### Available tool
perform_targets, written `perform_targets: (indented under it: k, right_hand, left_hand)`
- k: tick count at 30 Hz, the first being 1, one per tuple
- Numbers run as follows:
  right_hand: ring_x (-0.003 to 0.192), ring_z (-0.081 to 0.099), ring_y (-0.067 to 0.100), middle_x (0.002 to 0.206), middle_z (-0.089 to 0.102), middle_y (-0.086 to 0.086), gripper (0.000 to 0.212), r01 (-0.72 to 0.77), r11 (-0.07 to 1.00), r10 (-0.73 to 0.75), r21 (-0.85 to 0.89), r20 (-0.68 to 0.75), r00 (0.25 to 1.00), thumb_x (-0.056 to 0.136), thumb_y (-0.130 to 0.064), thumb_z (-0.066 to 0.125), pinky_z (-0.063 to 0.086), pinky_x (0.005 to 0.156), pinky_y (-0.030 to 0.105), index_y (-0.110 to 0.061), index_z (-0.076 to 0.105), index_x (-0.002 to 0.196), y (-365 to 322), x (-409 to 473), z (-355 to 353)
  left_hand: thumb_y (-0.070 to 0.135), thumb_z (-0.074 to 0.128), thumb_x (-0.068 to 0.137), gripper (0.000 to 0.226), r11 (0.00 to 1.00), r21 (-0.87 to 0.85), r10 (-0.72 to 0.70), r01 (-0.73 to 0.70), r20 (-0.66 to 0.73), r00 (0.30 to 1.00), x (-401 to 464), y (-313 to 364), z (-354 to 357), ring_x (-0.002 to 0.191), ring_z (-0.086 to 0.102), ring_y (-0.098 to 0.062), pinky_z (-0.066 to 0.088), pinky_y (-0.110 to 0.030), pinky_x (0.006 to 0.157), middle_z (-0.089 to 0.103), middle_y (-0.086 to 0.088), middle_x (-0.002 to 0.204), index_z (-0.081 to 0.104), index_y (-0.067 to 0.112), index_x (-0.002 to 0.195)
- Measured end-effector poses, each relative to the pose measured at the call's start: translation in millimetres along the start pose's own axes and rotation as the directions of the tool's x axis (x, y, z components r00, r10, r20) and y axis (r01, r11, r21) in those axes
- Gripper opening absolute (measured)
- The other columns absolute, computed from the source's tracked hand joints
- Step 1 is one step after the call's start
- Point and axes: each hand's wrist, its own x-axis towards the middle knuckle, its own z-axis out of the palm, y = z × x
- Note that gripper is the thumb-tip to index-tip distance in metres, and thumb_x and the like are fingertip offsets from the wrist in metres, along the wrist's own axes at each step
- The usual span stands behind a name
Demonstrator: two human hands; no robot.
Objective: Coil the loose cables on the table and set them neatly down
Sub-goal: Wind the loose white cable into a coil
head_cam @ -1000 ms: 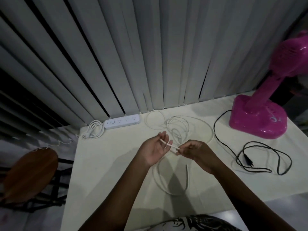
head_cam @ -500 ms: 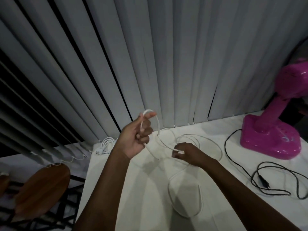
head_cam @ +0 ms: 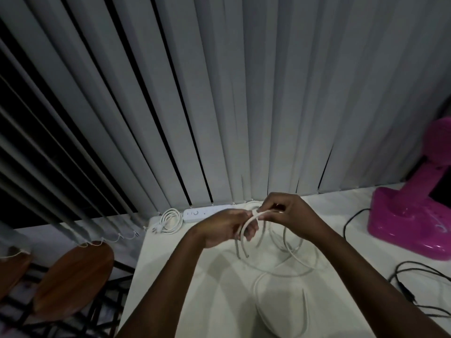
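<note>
**White cable half-gathered, both hands on the loops**

Nearest to us, a long slack run of the white cable (head_cam: 280, 311) lies in a wide bend on the table (head_cam: 170, 276), trailing toward the near edge. It looks light and limp but with some spring of its own, so we judge it will hold a curve yet want to unwind if let go.

Just beyond, our left hand (head_cam: 224, 228) is closed around a small bundle of loops that hangs down below it, and our right hand (head_cam: 285, 213) pinches the cable between thumb and fingers right beside the left, feeding a strand across. More loose turns of the same cable rest on the table under and behind the right wrist.

We think the best hold is where the loops cross at the top, with the left hand as the fixed clamp and the right sliding along the free length. The smooth jacket may slip, so each new loop needs pressing into the palm.

To the right, the black cable (head_cam: 415, 279) lies uncoiled near the pink fan (head_cam: 402, 223). Farther back by the blinds (head_cam: 219, 93) sit a power strip (head_cam: 202, 212) and its white cord (head_cam: 170, 220), already coiled.
</note>
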Motion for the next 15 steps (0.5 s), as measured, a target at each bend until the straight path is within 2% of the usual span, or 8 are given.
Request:
perform_targets:
  k: [3,5,8,10,11,13,15]
  right_hand:
    - [0.067,0.066,0.006,0.075,0.073,-0.005,0.009,-0.053,0.994,0.060,0.092,-0.072,0.996,0.072,-0.027,0.081,0.048,0.061,0.012,-0.023,0.073,0.075,4.8,5.9,-8.2]
    - [0.065,0.063,0.010,0.071,0.071,-0.002,0.011,-0.083,0.969,0.113,0.231,-0.121,0.986,0.072,-0.025,0.080,0.049,0.060,0.016,-0.019,0.072,0.076,17.3,8.0,-14.6]
    - [0.057,0.047,0.014,0.064,0.057,0.003,0.011,-0.135,0.821,0.268,0.555,-0.166,0.949,0.071,-0.020,0.076,0.041,0.053,0.020,-0.014,0.068,0.076,52.8,6.8,-20.8]
    - [0.054,0.043,0.015,0.067,0.051,0.008,0.011,-0.150,0.728,0.367,0.669,-0.196,0.909,0.072,-0.016,0.072,0.038,0.050,0.021,-0.010,0.065,0.079,77.4,3.9,-23.9]
    - [0.053,0.043,0.015,0.069,0.052,0.009,0.011,-0.170,0.716,0.403,0.678,-0.202,0.892,0.073,-0.014,0.071,0.037,0.049,0.022,-0.009,0.064,0.080,88.5,1.7,-24.7]
    - [0.054,0.043,0.018,0.070,0.056,0.010,0.008,-0.244,0.778,0.433,0.580,-0.212,0.876,0.077,-0.010,0.071,0.036,0.049,0.023,-0.008,0.066,0.082,107.2,-3.7,-21.7]
    - [0.056,0.048,0.020,0.070,0.061,0.005,0.003,-0.325,0.902,0.395,0.284,-0.244,0.886,0.083,-0.009,0.070,0.038,0.051,0.023,-0.012,0.070,0.085,122.4,-9.6,-15.4]
  left_hand:
    - [0.026,0.041,0.099,0.030,0.977,-0.214,0.045,-0.021,0.108,0.993,-0.6,-0.8,3.8,0.053,0.043,-0.014,0.040,-0.023,0.060,0.045,0.002,0.053,0.057,0.009,0.081]
    - [0.032,0.037,0.100,0.036,0.910,-0.414,0.102,-0.037,0.135,0.986,-1.8,1.2,3.2,0.048,0.036,-0.011,0.037,-0.022,0.057,0.033,0.006,0.045,0.053,0.013,0.074]
    - [0.032,0.045,0.099,0.032,0.754,-0.654,0.216,-0.062,0.159,0.963,-3.8,5.7,-3.1,0.041,0.035,-0.008,0.037,-0.020,0.051,0.026,0.005,0.041,0.053,0.015,0.073]
    - [0.027,0.052,0.097,0.024,0.604,-0.794,0.296,-0.062,0.152,0.943,-3.8,12.3,-10.5,0.036,0.030,-0.007,0.031,-0.019,0.042,0.028,0.005,0.044,0.054,0.011,0.080]
    - [0.025,0.050,0.099,0.022,0.507,-0.861,0.337,-0.044,0.151,0.929,-2.9,15.8,-14.2,0.034,0.027,-0.007,0.027,-0.019,0.038,0.030,0.004,0.046,0.054,0.008,0.084]
    - [0.022,0.041,0.101,0.024,0.309,-0.951,0.399,-0.007,0.123,0.909,0.0,22.6,-20.4,0.033,0.022,-0.003,0.021,-0.017,0.036,0.032,0.002,0.050,0.051,0.002,0.092]
    - [0.024,0.036,0.102,0.028,0.201,-0.979,0.411,-0.028,0.058,0.910,2.3,27.9,-26.0,0.034,0.021,0.000,0.019,-0.014,0.037,0.032,0.004,0.051,0.050,0.000,0.099]
